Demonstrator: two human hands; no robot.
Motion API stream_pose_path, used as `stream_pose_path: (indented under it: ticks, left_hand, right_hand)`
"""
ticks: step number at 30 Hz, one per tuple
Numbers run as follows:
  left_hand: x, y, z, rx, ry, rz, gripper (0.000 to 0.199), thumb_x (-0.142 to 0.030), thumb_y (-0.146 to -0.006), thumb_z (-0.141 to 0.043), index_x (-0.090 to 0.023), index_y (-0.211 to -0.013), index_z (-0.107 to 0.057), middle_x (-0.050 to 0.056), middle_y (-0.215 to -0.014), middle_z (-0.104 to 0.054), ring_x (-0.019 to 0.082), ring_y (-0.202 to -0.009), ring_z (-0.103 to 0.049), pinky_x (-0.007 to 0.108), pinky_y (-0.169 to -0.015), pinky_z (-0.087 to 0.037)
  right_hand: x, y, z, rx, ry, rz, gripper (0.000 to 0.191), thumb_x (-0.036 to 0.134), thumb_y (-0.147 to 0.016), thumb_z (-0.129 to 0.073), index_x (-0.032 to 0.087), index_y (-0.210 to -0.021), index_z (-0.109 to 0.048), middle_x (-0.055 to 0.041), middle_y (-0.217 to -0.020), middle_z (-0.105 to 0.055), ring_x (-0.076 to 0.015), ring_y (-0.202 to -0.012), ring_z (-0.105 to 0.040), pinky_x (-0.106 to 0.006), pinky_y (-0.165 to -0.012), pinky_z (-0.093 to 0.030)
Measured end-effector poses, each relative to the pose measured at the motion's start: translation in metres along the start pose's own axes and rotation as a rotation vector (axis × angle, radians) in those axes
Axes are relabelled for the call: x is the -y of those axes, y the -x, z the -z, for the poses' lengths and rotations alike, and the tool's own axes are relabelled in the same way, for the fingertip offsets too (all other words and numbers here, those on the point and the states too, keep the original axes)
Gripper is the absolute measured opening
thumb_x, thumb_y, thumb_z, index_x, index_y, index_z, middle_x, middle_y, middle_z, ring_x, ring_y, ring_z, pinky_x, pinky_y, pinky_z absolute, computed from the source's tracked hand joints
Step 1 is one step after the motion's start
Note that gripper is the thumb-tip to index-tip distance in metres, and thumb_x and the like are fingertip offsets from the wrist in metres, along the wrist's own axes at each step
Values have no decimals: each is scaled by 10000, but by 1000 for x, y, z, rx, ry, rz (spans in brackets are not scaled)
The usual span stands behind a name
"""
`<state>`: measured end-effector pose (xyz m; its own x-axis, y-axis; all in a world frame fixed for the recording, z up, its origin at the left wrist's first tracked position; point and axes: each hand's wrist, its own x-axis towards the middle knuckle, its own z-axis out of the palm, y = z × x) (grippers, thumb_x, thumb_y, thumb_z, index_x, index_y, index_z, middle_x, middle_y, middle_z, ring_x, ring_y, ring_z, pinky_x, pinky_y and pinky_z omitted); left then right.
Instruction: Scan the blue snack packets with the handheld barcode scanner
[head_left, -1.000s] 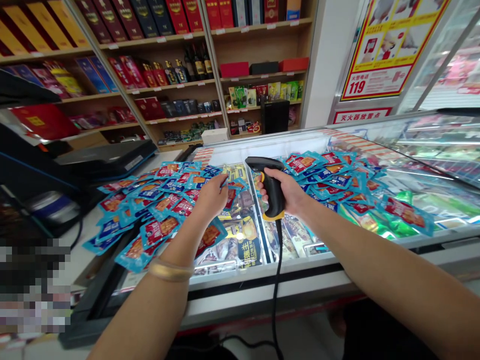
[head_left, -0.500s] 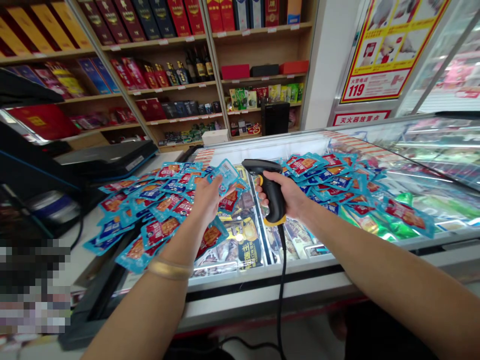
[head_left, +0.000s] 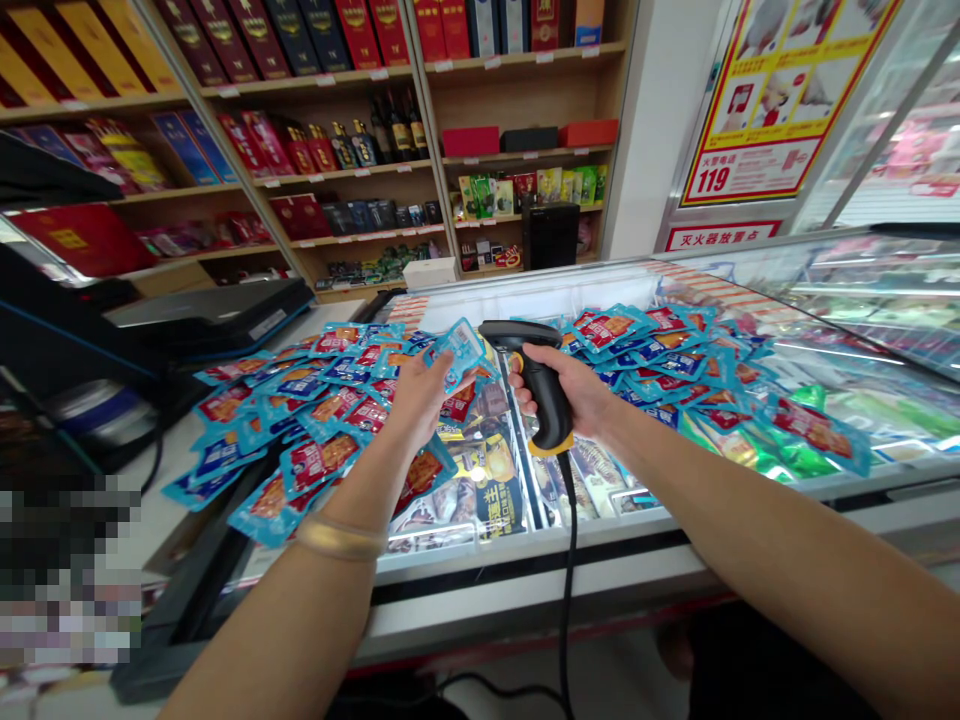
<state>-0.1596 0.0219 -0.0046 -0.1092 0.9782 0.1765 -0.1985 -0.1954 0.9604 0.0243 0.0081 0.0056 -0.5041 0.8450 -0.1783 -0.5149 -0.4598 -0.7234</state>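
Observation:
My left hand pinches a small blue snack packet with its pale printed back facing up. Fingers of my right hand wrap round the handle of a black and yellow barcode scanner, whose head points left, close beside the packet. A cable hangs down from the scanner's grip. Under and left of my left hand lies a spread pile of blue, red and orange packets. Another pile of similar packets sits beyond my right hand on the glass freezer top.
The glass-topped chest freezer spans the front, with packed goods under the glass. A dark flat device stands on the left counter. Behind are shelves of boxes and bottles, and a black box at the freezer's far edge.
My left hand and its packet have shifted slightly right, closer to the scanner. The scanner head has moved slightly left, and its cable has swung a little right.

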Motion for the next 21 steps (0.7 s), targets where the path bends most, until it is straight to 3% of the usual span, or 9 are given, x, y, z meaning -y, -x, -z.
stream_pose_path:
  ticks: [7,10,13,17,19,21]
  left_hand:
    - [4,-5,-5,-23,-112,0,250,-340,-701,-677,-179,-888,-642,-5,-790,-679,165,-772,-681,452,-880,-561]
    - [4,-14,-19,29,-290,-111,299,-351,-767,-611,-189,-1011,-669,-2,-831,-684,174,-811,-673,417,-867,-564]
    - [0,-24,-49,115,-549,-289,372,-313,-851,-520,-190,-1178,-648,30,-913,-708,209,-905,-665,401,-899,-539]
    - [-2,-31,-107,223,-858,-495,444,-211,-925,-387,-170,-1333,-555,87,-1160,-683,227,-1092,-620,384,-998,-465]
    - [4,-30,-137,313,-970,-555,463,-207,-951,-341,-183,-1387,-499,103,-1324,-598,225,-1221,-549,379,-1056,-414]
    - [13,-26,-162,422,-1129,-530,475,-326,-964,-383,-224,-1423,-452,115,-1455,-477,272,-1336,-441,451,-1103,-356]
  right_hand:
    - [6,-2,1,9,-75,44,219,327,-886,-547,153,-755,-571,-14,-601,-550,-94,-471,-487,-179,-409,-433]
    - [23,5,4,-39,-103,124,227,339,-889,-540,153,-762,-566,-7,-594,-545,-85,-463,-479,-170,-408,-428]
    - [49,21,15,-100,-127,214,229,337,-901,-514,154,-769,-553,-7,-593,-541,-78,-464,-476,-158,-405,-419]
    - [82,48,46,-180,-138,317,211,353,-873,-554,162,-784,-544,-8,-605,-544,-77,-469,-481,-150,-406,-425]
    - [94,59,66,-218,-140,366,208,359,-859,-573,165,-791,-543,-5,-612,-544,-77,-470,-480,-155,-414,-437]
    - [101,68,84,-261,-151,413,212,365,-855,-573,166,-791,-542,-2,-610,-539,-76,-465,-477,-161,-419,-443]
